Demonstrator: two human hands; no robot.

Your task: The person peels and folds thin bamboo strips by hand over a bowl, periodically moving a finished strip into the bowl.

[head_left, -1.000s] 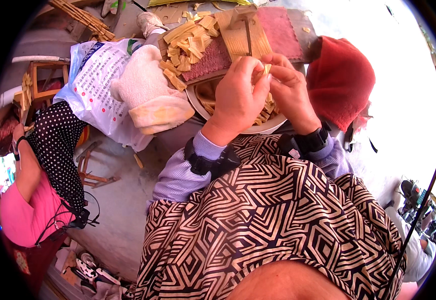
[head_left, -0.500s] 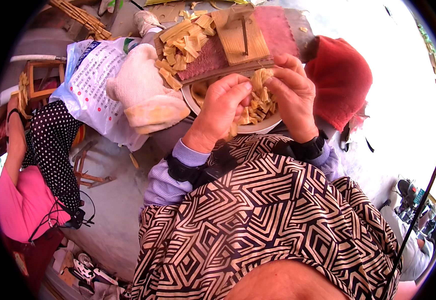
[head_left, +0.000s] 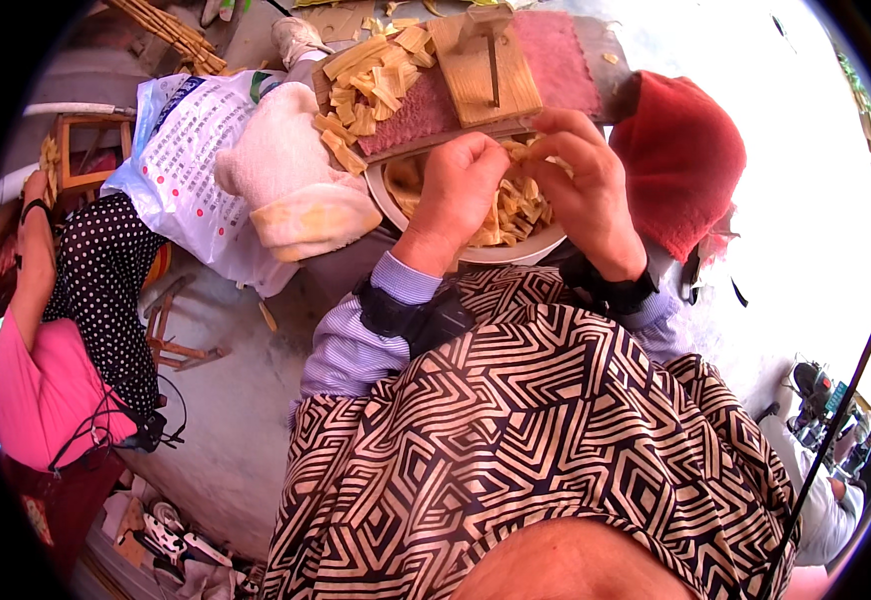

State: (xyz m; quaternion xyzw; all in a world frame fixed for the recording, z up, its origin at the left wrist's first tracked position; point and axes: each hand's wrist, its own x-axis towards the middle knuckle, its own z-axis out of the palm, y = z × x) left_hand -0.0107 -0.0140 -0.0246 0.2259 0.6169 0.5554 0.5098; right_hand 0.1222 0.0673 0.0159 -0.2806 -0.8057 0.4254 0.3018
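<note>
In the head view: with the left hand (head_left: pixel 458 188) brought closer to the right hand (head_left: pixel 590 196) than half a second ago, probably both near enough to work the yellowish strip (head_left: pixel 518 151). Right fingers pinching it above the bowl; left fingertips bunched, hold on it impossible to tell. Inside the white bowl (head_left: pixel 528 252), below the board's (head_left: pixel 611 90) near edge, many loose pieces (head_left: pixel 516 215).
</note>
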